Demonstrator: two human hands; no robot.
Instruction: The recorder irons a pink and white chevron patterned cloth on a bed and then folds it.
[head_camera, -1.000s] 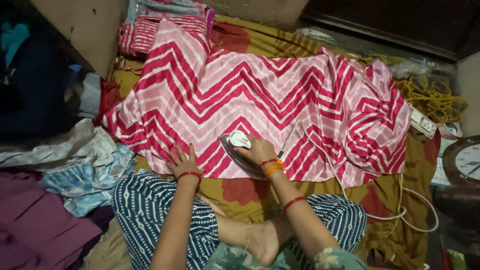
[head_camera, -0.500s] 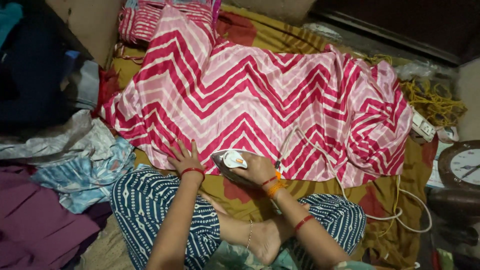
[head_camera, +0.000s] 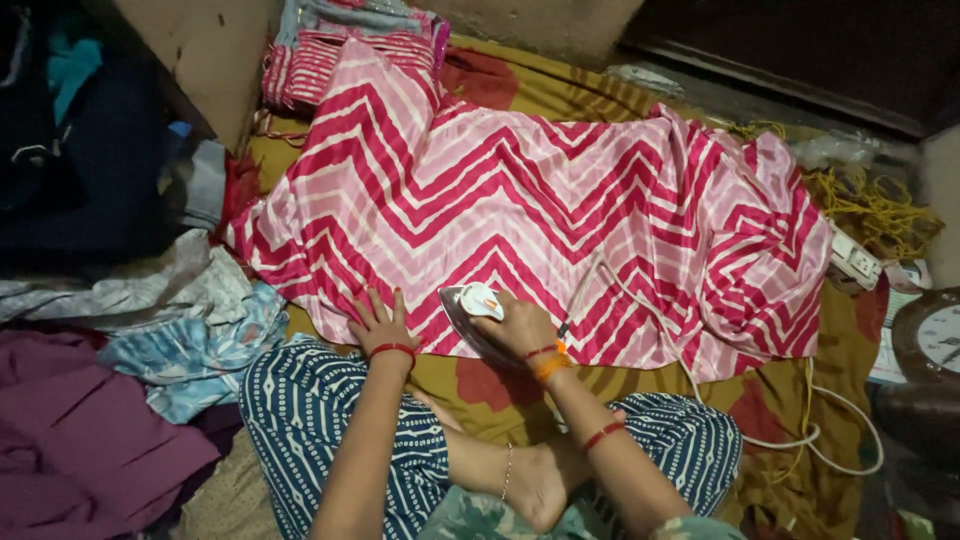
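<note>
A mustard-yellow floor spread with large red flowers (head_camera: 560, 95) carries everything. Across its middle lies a pink, red and white zigzag-striped cloth (head_camera: 520, 200), bunched at three o'clock. At nine o'clock rest a pale blue printed rag (head_camera: 190, 350) and a crumpled purple fabric (head_camera: 70, 450). A white cord (head_camera: 800, 440) loops at four o'clock.

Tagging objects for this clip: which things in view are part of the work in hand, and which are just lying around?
In use:
right hand gripping the white electric iron
left hand flat on the pink-and-white zigzag striped cloth
white iron cord
mustard floral bedsheet underneath

Lying about:
purple fabric pile
round wall clock
white extension socket
yellow rope tangle
</note>
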